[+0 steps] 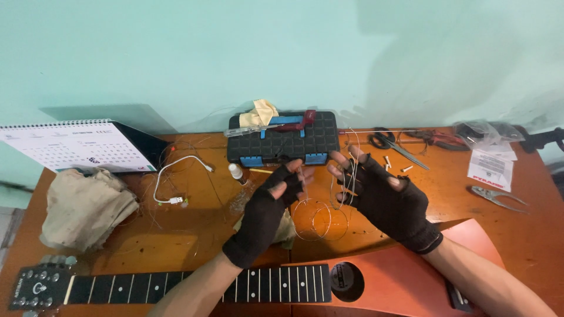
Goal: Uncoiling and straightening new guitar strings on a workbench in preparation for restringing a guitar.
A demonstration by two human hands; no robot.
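While both gloved hands pinch it above the guitar (376, 276), left hand (267, 202) and right hand (385, 194), the coiled guitar string (320, 218) looks light, springy, kink-prone; best gripped near its ends.

Black tool case (283, 144) sitting on the desk (205, 211), calendar (76, 145) leaning, scissors (395, 144), pliers (496, 197) and cloth (85, 206) lying nearby.

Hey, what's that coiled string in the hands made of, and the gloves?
The coiled string looks like thin bare metal wire: pale, shiny, springing into stiff loops. The fingerless gloves on the left hand and right hand look like matte black knit fabric, though the weave is too small to confirm.
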